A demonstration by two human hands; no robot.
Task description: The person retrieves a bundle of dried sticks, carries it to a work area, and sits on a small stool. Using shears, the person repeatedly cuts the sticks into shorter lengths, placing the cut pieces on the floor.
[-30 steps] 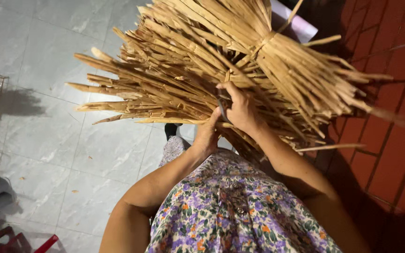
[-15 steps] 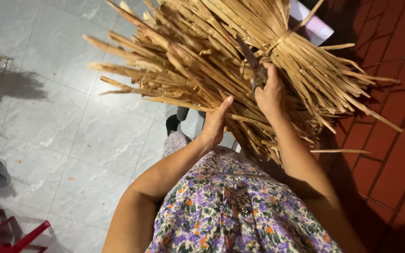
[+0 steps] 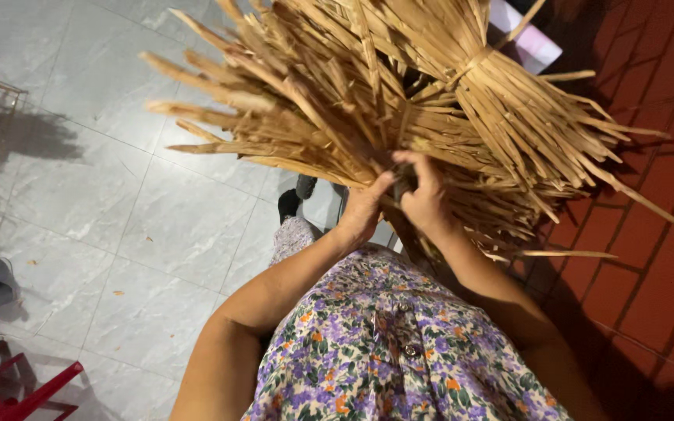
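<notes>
Seen from a head-worn camera looking down, a large bundle of dry, straw-coloured strips (image 3: 399, 117) is held up in front of a person in a floral dress (image 3: 399, 351) of purple, orange and green. The bundle fills the upper middle of the view, fanning out to the left and to the right, and is bound near its upper right by a band of the same material (image 3: 473, 62). The left hand (image 3: 364, 210) is pressed against the underside of the bundle, its fingers curled in among the strips. The right hand (image 3: 427, 195) is placed just beside it, touching it, with fingers bent around a few strips at the bundle's lower middle; whether a firm grip is kept cannot be told, since the fingertips are hidden by the strips. Below the bundle, a dark shoe (image 3: 290, 204) is seen on a floor of pale grey tiles (image 3: 157, 226). To the right, red brick paving (image 3: 649, 265) is laid. At the lower left corner, part of a red plastic chair (image 3: 17, 394) is visible.
</notes>
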